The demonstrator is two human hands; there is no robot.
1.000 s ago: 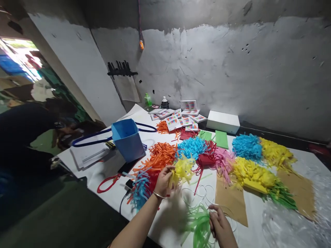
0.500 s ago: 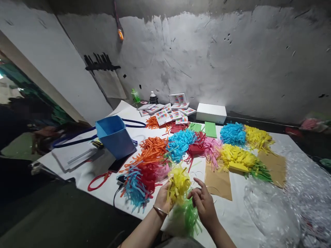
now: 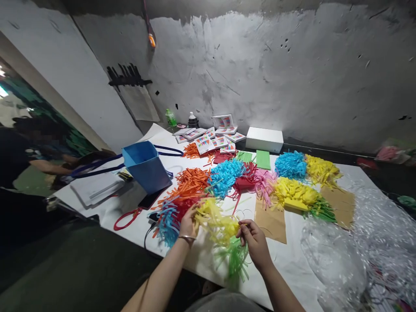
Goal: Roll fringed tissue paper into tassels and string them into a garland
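My left hand (image 3: 188,224), with a bangle at its wrist, is closed on one end of a yellow paper tassel garland (image 3: 217,220). My right hand (image 3: 255,243) pinches the other end of it between thumb and fingertips. Yellow fringe hangs loosely between the two hands, slightly blurred. Below it a green fringe tassel (image 3: 236,260) hangs low over the white table covering; whether it joins the yellow one is hard to see. Close to my left hand lie red fringe (image 3: 185,206) and light blue fringe (image 3: 169,227).
Orange (image 3: 193,182), blue (image 3: 227,175) and pink tassels (image 3: 264,182) lie mid-table. A blue bin (image 3: 146,169) stands left, a white box (image 3: 264,139) at the back. Brown paper (image 3: 271,221) and clear plastic bags (image 3: 334,255) lie right. A person (image 3: 42,151) works at far left.
My left hand has moved left and up, spreading the yellow fringe out between my hands. My right hand has closed from loosely curled fingers into a pinch on its right end.
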